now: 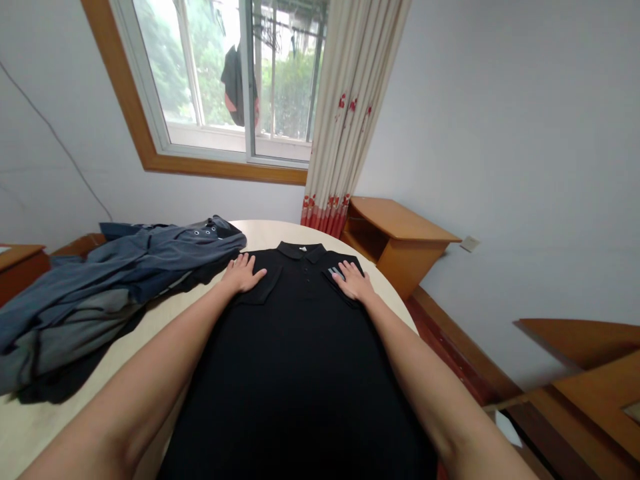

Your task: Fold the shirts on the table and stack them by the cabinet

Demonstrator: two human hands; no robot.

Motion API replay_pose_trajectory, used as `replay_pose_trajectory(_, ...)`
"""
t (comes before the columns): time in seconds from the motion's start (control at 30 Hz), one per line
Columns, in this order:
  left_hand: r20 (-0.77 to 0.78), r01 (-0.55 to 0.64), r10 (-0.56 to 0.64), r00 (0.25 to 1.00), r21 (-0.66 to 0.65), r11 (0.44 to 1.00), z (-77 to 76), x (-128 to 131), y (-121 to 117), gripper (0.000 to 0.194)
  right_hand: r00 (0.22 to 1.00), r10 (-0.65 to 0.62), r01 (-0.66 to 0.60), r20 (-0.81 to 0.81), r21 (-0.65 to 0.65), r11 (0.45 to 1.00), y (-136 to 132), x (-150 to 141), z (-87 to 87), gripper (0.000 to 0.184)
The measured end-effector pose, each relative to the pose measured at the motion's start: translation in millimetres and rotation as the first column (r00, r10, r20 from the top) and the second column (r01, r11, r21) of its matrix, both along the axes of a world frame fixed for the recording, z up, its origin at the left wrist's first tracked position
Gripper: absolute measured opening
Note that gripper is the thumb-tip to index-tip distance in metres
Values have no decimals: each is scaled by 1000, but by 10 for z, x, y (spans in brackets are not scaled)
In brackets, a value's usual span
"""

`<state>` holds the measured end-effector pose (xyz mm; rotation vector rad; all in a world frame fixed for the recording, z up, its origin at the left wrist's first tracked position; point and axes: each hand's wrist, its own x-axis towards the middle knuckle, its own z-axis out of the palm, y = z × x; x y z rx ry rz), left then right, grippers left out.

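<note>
Black polo shirt [310, 360] | spread on surface [265, 235], collar [295, 253] near far edge | your left hand [243, 273] and right hand [354, 283] rest on sleeves [260, 292], fingers opened flat, gripping nothing | press evenly; avoid dragging the shoulders.

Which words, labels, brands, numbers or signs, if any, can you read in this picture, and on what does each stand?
No text can be read.
Collar tag of the black shirt: too small to read.
Pale stripes by the right hand: no lettering can be made out.
</note>
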<state>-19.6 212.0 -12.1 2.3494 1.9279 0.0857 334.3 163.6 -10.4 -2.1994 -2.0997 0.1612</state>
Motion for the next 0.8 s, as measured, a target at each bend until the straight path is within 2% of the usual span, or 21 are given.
replay_pose_trajectory(0.27,-27,1,-1,1000,-4,1000,13,68,720,85,1000,-11,11,1,11,1000,582,116,4,68)
replay_pose_trajectory(0.47,-9,-18,18,1000,4,1000,12,70,992,85,1000,-8,8,10,13,1000,920,150,-2,67)
replay_pose_trajectory(0.57,-55,-35,35,998,1,999,104,132,940,80,999,7,-8,34,36,999,939,129,31,63)
replay_pose_trajectory(0.63,-102,-8,15,995,64,998,196,249,795,72,995,41,-50,86,107,993,883,53,82,58)
replay_pose_trajectory(0.73,-110,115,-94,989,202,973,289,520,395,62,986,115,-145,125,264,954,679,-210,170,51)
replay_pose_trajectory(0.8,-94,239,-223,970,228,944,276,691,41,61,978,180,-203,101,321,925,465,-468,199,51)
